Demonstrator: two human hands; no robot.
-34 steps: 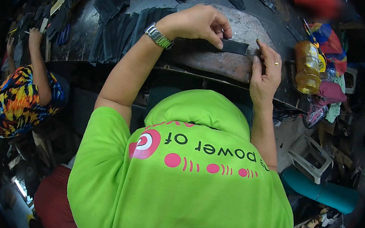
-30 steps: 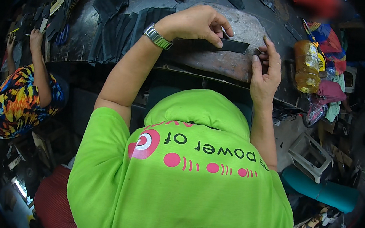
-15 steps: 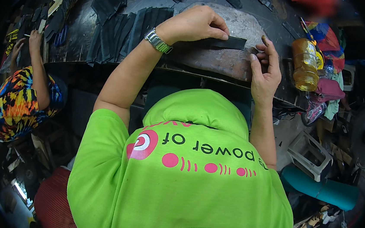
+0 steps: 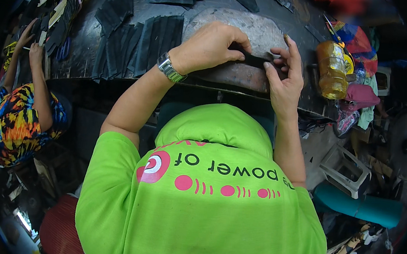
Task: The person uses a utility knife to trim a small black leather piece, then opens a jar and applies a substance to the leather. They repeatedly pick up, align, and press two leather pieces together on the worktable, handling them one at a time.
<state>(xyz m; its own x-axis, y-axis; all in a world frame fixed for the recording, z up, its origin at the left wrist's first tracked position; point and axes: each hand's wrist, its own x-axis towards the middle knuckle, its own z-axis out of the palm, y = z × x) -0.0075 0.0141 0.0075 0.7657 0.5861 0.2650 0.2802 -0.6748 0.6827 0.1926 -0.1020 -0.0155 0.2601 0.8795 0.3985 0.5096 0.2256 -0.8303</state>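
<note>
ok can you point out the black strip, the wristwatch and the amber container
Black strip [image 4: 256,61]: head view, on its visible dark surface.
Wristwatch [image 4: 173,72]: head view, on its silver metal band.
Amber container [image 4: 332,71]: head view, on the middle of its side.

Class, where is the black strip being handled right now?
In the head view, the black strip is in the upper half, right of centre, between the left hand and right hand, over the worn slab.

The slab [image 4: 253,25] lies between strips [image 4: 160,41] and jar [image 4: 331,73].
</note>
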